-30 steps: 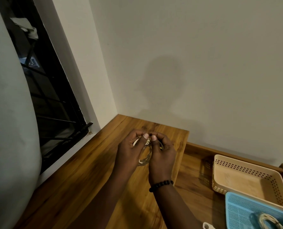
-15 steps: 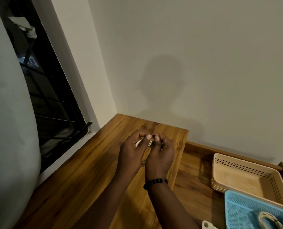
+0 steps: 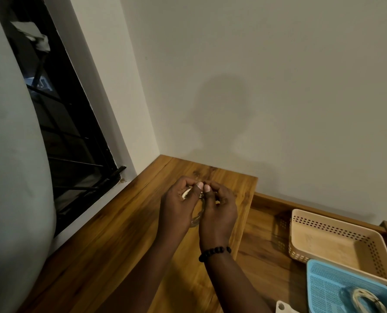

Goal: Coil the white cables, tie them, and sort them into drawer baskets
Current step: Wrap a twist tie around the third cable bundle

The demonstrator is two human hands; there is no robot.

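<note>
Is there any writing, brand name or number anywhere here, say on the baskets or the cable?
None can be read.
The beige basket and the blue basket show only perforations.
The coiled cable between the left hand and right hand is mostly hidden; no print shows.
The white object at the bottom edge shows no lettering.

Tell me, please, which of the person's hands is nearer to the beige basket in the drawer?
The right hand. It sits on the basket's side of the coiled cable, while the left hand is beyond it, farther from the beige basket. Neither touches the basket.
</note>
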